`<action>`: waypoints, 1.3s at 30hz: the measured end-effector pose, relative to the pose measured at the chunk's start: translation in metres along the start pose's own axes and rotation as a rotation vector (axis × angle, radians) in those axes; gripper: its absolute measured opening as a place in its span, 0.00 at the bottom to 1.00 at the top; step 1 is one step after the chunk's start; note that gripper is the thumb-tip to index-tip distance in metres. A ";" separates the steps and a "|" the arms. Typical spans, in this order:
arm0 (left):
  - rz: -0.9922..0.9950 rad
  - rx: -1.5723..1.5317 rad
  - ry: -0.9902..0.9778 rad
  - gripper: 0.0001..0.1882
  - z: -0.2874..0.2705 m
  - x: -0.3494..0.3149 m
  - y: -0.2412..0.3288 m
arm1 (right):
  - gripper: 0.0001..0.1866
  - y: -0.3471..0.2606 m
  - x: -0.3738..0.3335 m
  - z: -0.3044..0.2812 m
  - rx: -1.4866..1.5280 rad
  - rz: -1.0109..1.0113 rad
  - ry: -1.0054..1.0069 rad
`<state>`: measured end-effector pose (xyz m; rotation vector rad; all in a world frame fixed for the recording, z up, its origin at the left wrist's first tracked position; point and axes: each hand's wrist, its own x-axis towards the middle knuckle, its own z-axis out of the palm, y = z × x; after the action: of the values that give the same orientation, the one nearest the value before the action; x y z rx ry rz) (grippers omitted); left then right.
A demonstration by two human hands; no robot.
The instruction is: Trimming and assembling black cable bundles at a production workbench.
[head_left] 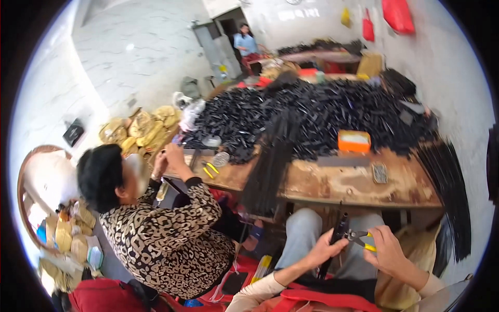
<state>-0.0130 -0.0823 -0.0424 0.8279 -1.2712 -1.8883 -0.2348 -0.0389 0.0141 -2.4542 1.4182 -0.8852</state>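
Observation:
My left hand (328,248), above my lap, is closed around a dark, narrow black strip (341,224) that points up past the fingers. My right hand (387,252) grips pliers with yellow handles (369,248). Their metal jaws (355,236) are at the strip, right beside my left thumb; whether they bite on it is too small to tell. Ahead of my knees is a wooden table (358,182). An orange box (354,141) with pale contents and a small tray of tiny pieces (380,173) stand on it.
A large heap of short black pieces (332,109) covers the table's far part. Bundles of long black strips (267,177) hang over its edge, with more strips (444,192) at the right. A co-worker in a patterned top (161,244) sits close on my left, near yellow-handled pliers (210,169).

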 end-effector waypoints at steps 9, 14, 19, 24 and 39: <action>-0.035 -0.180 -0.196 0.10 -0.019 0.003 -0.004 | 0.31 0.002 -0.002 -0.003 1.091 0.732 -0.798; 0.213 0.094 -0.200 0.10 -0.027 0.018 0.002 | 0.27 0.000 0.004 0.003 0.088 0.017 -0.058; 0.002 -0.112 -0.165 0.23 -0.022 0.010 0.021 | 0.24 0.004 0.015 -0.011 0.303 0.029 -0.300; -0.054 -0.278 -0.397 0.27 -0.033 0.014 0.002 | 0.24 0.001 0.003 0.003 1.183 0.639 -0.824; 0.046 -0.257 -0.216 0.31 -0.022 0.008 0.008 | 0.22 -0.001 -0.002 0.015 1.191 0.643 -0.706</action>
<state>0.0018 -0.1018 -0.0422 0.4682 -1.1285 -2.0924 -0.2263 -0.0389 0.0020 -1.1057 0.8665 -0.4003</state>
